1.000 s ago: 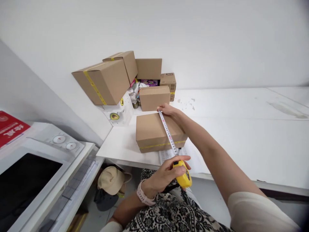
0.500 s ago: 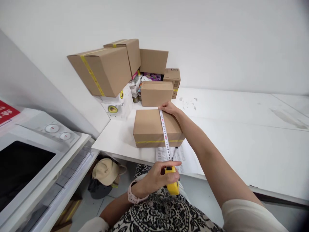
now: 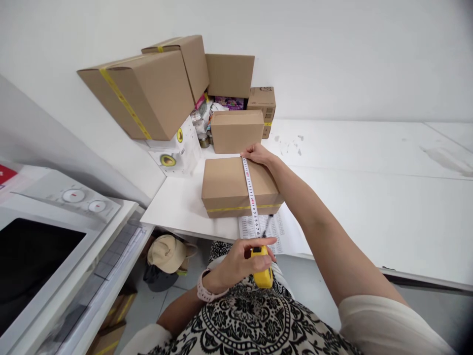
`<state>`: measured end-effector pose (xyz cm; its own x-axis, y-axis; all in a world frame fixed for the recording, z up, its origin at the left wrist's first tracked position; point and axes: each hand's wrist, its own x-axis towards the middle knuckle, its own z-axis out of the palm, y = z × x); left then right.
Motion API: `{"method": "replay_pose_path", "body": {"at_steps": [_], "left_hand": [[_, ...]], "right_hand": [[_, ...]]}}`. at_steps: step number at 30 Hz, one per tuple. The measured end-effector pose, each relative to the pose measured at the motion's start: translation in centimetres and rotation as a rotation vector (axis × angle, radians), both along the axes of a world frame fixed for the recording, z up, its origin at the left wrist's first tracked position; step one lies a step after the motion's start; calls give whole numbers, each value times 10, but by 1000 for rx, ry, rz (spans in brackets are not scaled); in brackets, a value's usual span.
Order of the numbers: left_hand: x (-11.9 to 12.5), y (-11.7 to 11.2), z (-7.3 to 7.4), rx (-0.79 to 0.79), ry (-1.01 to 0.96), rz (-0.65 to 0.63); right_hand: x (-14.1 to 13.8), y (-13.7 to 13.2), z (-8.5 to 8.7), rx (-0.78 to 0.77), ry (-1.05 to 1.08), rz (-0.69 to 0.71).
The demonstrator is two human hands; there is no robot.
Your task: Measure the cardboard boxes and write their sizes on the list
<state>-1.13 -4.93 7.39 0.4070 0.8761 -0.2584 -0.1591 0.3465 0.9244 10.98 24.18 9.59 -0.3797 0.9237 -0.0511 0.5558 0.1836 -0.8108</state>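
A brown cardboard box (image 3: 225, 180) with a yellow tape stripe along its front lies on the white table. Across its top runs the white blade of a tape measure (image 3: 262, 276). My left hand (image 3: 240, 264) is wrapped round the yellow case, near the table's front edge, with the index finger stretched out over it. At the box's far top edge, my right hand (image 3: 257, 153) pinches the end of the blade. Printed paper (image 3: 279, 236) and a dark pen (image 3: 266, 224) lie partly under the blade, in front of the box.
Behind stand a smaller box (image 3: 238, 132) and another carton (image 3: 261, 106). Large taped boxes (image 3: 158, 93) are stacked on a white avocado-print box (image 3: 173, 160) at the left. A microwave (image 3: 44, 246) sits on a left shelf; a beige cap (image 3: 167, 254) hangs below the table.
The view has shifted a little, so the table and boxes appear slightly higher. Both hands keep hold of the tape measure, its blade still stretched across the box.
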Motion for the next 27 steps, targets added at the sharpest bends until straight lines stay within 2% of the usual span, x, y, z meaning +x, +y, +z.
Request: {"method": "replay_pose_path", "body": {"at_steps": [3, 5, 7, 10, 11, 13, 16, 19, 21, 24, 27], "left_hand": [[-1, 0, -3, 20, 21, -28], [-7, -1, -5, 111, 113, -12], [-18, -3, -9, 275, 278, 72], [-46, -8, -18, 486, 522, 297], [-57, -9, -23, 508, 572, 389], [-78, -10, -34, 488, 626, 570], [-103, -2, -53, 405, 641, 746], [-113, 16, -74, 337, 583, 766], [-114, 28, -84, 306, 503, 753], [-115, 41, -81, 296, 378, 769], [-119, 46, -56, 345, 273, 781]], "right_hand": [[-7, 13, -1, 44, 11, 1], [-5, 16, 4, 107, 129, -22], [6, 13, 13, 220, 296, -64], [41, -10, 18, 383, 459, -205], [56, -23, 13, 410, 481, -282], [86, -52, -8, 422, 509, -438], [115, -99, -60, 305, 518, -552], [119, -133, -105, 110, 473, -460], [113, -147, -116, 35, 432, -322], [103, -159, -105, 16, 428, -148], [100, -166, -74, 83, 422, -119]]}}
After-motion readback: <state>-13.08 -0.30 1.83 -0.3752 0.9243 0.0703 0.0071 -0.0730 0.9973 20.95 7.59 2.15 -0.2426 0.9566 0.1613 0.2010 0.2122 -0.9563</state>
